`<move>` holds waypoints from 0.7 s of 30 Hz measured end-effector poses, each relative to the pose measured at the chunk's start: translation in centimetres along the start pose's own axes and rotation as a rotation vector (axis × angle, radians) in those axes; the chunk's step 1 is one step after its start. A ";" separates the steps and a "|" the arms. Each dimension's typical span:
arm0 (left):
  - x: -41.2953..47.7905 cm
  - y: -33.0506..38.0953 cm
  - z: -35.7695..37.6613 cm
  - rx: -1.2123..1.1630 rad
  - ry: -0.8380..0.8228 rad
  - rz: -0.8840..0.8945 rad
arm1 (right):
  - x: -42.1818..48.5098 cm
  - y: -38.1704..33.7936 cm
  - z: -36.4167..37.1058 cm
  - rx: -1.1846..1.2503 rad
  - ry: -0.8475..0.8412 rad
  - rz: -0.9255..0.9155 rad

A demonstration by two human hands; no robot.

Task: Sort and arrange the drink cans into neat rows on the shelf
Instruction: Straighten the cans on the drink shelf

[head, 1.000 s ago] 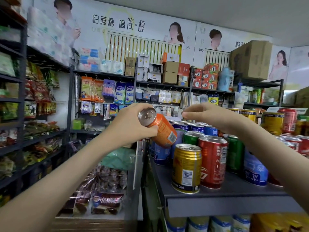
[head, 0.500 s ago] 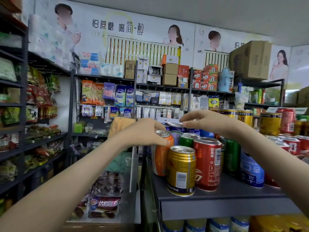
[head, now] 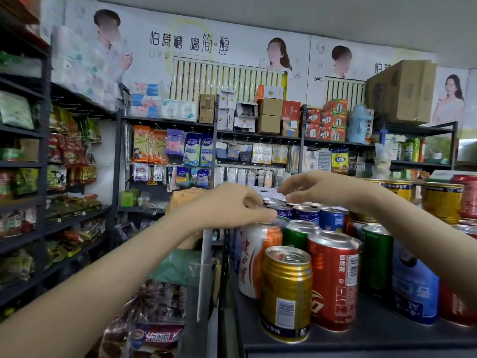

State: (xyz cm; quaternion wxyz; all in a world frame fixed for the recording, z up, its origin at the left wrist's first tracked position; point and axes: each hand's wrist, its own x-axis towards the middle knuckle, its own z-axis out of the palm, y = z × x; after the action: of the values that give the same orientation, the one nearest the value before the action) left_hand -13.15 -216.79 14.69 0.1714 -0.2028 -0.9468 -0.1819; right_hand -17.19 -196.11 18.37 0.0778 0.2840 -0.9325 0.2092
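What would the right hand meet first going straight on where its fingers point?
Probably the left hand, just leftward of the right hand above the blue cans; their relative depth is unclear.

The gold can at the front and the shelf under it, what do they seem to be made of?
Gold can: thin metal, probably aluminium, glossy printed wall; the bare silvery ridged top with pull tab shows it. Shelf: likely painted sheet metal, matte dark grey, thin folded front edge.
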 end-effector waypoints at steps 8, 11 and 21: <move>1.5 -2.3 -5.9 0.049 0.251 0.055 | 3.6 -2.0 -1.0 -0.054 -0.092 -0.004; 1.4 -4.3 -5.6 0.192 0.090 -0.005 | 4.6 -2.9 0.2 -0.130 -0.168 -0.028; 0.6 -6.8 -2.7 0.189 -0.031 -0.008 | 6.0 -4.0 2.9 -0.267 -0.203 0.014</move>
State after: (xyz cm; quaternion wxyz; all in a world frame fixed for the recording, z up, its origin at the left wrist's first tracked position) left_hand -16.04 -223.45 15.44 0.1741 -0.1847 -0.9631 -0.0893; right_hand -20.00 -203.39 18.69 0.0186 0.2842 -0.9570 0.0541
